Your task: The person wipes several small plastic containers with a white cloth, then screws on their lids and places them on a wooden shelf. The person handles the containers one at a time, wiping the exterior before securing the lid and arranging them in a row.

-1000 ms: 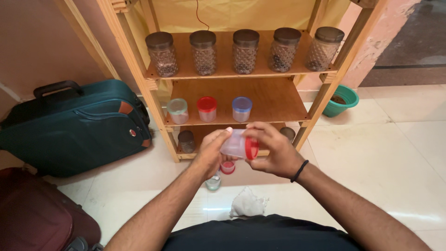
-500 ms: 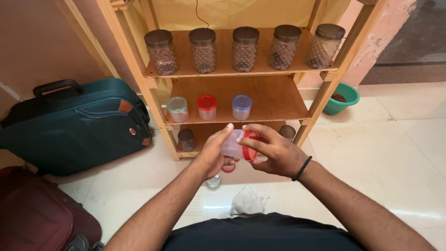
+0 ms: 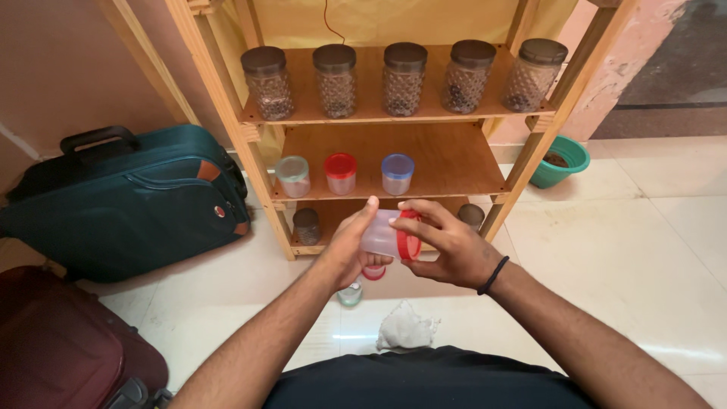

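From the head camera, you held a small clear tub [image 3: 381, 236] on its side in front of the wooden rack [image 3: 447, 155], about level with its lowest shelf. Your left hand [image 3: 350, 246] was curled around the tub's body, thumb up along the near side, fingers closed on it from below. Your right hand [image 3: 447, 242] had its fingers [image 3: 416, 225] wrapped over the tub's red lid [image 3: 409, 236], gripping the rim; a black band [image 3: 493, 275] sat on that wrist.

On the middle shelf stood three more tubs in a row, with a green lid [image 3: 292, 176], a red lid [image 3: 341, 173] and a blue lid [image 3: 397, 173]. Five patterned glass jars [image 3: 405, 68] with dark lids lined the top shelf. On the floor below your hands lay another red-lidded tub [image 3: 372, 272], a small clear one [image 3: 350, 294] and a white cloth [image 3: 405, 329]. A teal suitcase [image 3: 129, 201] lay left of the rack, a maroon one [image 3: 60, 348] nearer you, and a green bowl [image 3: 559, 160] stood on the right.
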